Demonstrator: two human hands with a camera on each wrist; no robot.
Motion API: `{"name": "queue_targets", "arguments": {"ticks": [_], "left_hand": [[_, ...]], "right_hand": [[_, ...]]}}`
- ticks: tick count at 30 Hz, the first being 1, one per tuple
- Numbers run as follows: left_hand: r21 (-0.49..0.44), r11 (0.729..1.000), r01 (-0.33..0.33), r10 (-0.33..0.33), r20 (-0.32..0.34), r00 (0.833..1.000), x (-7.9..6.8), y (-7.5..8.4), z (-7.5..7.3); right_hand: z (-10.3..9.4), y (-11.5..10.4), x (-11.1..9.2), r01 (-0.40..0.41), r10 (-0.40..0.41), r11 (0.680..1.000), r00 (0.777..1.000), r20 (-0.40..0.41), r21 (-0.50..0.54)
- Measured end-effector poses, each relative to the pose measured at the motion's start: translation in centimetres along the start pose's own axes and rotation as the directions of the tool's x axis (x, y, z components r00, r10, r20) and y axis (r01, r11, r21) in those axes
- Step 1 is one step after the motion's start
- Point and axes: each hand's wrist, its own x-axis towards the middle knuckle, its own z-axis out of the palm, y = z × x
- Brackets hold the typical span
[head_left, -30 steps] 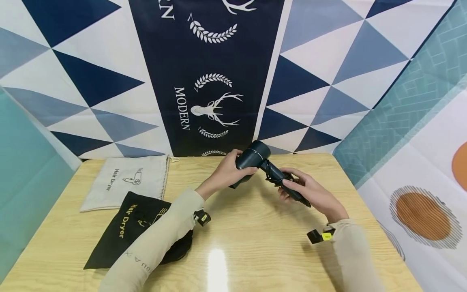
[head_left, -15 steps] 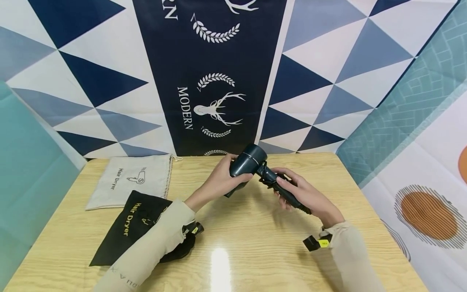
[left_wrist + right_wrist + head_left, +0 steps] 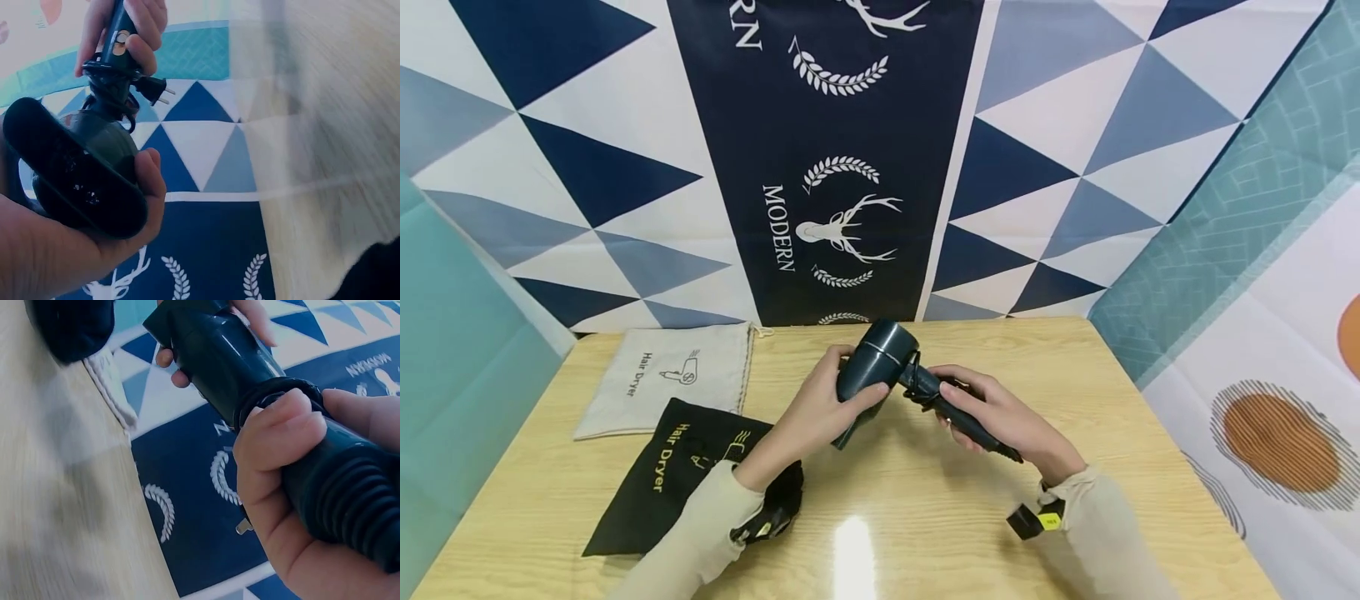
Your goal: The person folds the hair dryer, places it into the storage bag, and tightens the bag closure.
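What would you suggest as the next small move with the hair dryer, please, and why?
Perhaps use the right grip to start unwinding the cord, because it is looped around the handle, its plug sticks out, and the left grip holds the hair dryer by its barrel.

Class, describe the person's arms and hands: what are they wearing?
The left hand and right hand are bare, without gloves. The left sleeve and right sleeve are long, plain cream cloth. Each wrist carries a small black device, the left one and the right one, both with yellow markings.
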Motion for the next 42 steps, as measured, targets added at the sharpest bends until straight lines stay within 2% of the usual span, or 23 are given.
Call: {"name": "queue_targets", "arguments": {"ticks": [5,10,15,18,24,28,42], "left_hand": [[-0.111,0.992,0.061,-0.06,0.009,0.998,-1.6,-0.2,-1.1],[-0.214,0.97,0.118,-0.103,0.082,0.991,-2.3,-0.5,-2.1],[-0.304,0.936,0.177,-0.126,0.181,0.975,-2.5,-0.5,-2.7],[-0.333,0.923,0.191,-0.129,0.201,0.971,-2.7,-0.3,-2.8],[-0.305,0.944,0.128,-0.107,0.085,0.991,-3.1,-0.1,-2.3],[-0.293,0.952,0.089,-0.086,0.023,0.996,-3.2,-0.1,-2.0],[-0.306,0.952,0.009,-0.022,-0.041,0.999,-3.6,0.2,-1.9]], "right_hand": [[1.4,-0.7,0.2,0.03,-0.03,0.999,0.999,0.044,-0.014],[2.5,-1.0,0.2,0.049,-0.05,0.999,0.994,0.096,0.014],[3.0,-0.9,0.4,0.051,-0.056,0.997,0.992,0.11,0.053],[3.2,-0.8,0.5,0.055,-0.059,0.997,0.992,0.11,0.046],[3.8,-1.0,0.5,0.065,-0.068,0.997,0.995,0.072,0.034],[4.2,-1.1,0.4,0.077,-0.078,0.996,0.996,0.037,0.036],[4.9,-1.3,0.5,0.158,-0.158,0.987,0.986,-0.048,-0.006]]}}
